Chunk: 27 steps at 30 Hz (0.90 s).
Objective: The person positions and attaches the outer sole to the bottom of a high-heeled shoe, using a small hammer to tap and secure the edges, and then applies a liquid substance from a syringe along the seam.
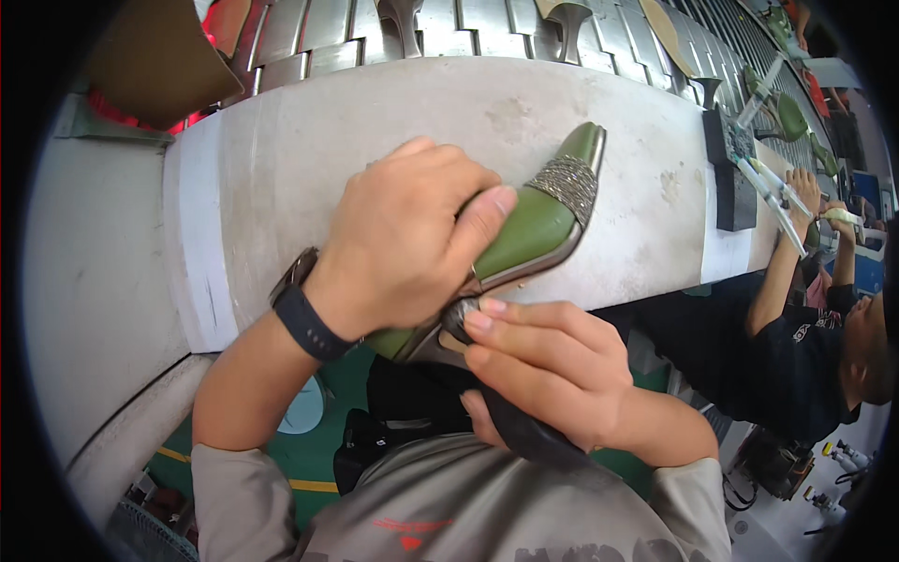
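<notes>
A green pointed shoe [538, 229] with a band of glittering brown-grey strands across its front and a metallic brown sole edge lies tilted over the near edge of the white bench. My left hand [407, 220] is closed over its middle from above, thumb along the green upper; the rear part is mostly hidden beneath my wrist. My right hand [552, 365] grips a dark tool with a rounded grey-black head [458, 320] and a thick black handle [534, 436]. That head is close against the shoe's sole side, fingertips on it; I cannot tell the tool's exact kind.
Beyond the white bench [637, 103] runs a metal slat conveyor [328, 37] carrying heeled shoe parts. A dark block holder [732, 178] with syringe-like tubes [768, 197] stands at the right end. A co-worker [796, 347] works at the right; a brown panel [154, 66] stands far left.
</notes>
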{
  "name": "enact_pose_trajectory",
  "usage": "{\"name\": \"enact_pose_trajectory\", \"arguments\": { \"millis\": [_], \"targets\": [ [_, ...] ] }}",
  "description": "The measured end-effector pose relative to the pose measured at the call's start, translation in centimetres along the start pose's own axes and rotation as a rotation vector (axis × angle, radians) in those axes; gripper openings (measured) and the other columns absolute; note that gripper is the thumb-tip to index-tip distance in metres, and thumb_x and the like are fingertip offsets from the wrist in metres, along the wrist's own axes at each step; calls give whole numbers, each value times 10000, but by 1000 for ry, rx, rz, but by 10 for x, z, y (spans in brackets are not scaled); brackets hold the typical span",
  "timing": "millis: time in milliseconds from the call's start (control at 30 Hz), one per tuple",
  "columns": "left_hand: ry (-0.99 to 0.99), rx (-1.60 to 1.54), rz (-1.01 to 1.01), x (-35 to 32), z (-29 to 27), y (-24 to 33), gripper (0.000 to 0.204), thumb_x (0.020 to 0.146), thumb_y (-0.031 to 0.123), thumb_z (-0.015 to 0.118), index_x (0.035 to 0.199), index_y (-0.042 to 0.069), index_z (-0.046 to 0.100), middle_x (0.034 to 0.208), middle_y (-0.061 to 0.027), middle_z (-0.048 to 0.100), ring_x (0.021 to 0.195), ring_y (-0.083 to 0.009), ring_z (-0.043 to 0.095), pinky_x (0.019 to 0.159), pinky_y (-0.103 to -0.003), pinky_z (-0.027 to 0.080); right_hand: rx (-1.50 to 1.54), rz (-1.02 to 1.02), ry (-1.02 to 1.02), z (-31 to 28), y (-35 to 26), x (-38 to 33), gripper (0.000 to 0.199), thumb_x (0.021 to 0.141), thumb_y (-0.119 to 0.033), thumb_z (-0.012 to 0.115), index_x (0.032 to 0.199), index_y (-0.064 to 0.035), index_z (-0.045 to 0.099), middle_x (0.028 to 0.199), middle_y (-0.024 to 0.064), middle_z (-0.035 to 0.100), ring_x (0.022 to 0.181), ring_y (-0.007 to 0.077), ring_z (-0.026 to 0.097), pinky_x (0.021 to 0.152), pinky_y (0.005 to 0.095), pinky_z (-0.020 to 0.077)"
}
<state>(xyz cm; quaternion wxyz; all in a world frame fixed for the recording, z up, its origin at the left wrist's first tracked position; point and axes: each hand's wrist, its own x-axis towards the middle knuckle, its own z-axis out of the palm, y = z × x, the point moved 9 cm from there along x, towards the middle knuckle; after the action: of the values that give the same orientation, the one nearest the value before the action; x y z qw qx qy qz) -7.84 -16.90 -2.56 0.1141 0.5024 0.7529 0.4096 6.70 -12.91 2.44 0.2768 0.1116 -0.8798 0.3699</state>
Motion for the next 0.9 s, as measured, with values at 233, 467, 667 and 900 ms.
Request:
{"name": "enact_pose_trajectory", "arguments": {
  "millis": [233,467,667,900],
  "targets": [
    [88,-7,-140,-17,4,4,317,1084,199,555,1110,-44,756,916,-174,719,868,-331,622,817,-416,488,130,152,177,-15,11,-50,335,902,-111,778,1159,87,693,1127,292,756,1053,417,764,927,465,624],
    [101,-15,-90,-17,3,7,264,1065,150,567,1090,-50,739,922,-179,709,829,-349,613,792,-425,487,115,172,191,-17,14,-48,433,727,-24,866,1131,41,726,1108,210,774,996,384,777,865,422,658],
    [119,46,-25,-14,3,17,171,1018,57,588,1051,-61,708,939,-202,699,818,-386,604,768,-448,484,63,229,-167,-27,14,3,359,702,-30,864,1034,38,749,1009,197,775,857,319,771,775,379,665],
    [88,21,-48,-9,8,13,249,1044,146,583,1113,-52,718,986,-198,715,900,-381,632,820,-440,500,133,315,-36,-30,23,-11,315,742,-28,859,1032,-2,737,1001,149,780,863,296,778,796,348,631]
  ]
}}
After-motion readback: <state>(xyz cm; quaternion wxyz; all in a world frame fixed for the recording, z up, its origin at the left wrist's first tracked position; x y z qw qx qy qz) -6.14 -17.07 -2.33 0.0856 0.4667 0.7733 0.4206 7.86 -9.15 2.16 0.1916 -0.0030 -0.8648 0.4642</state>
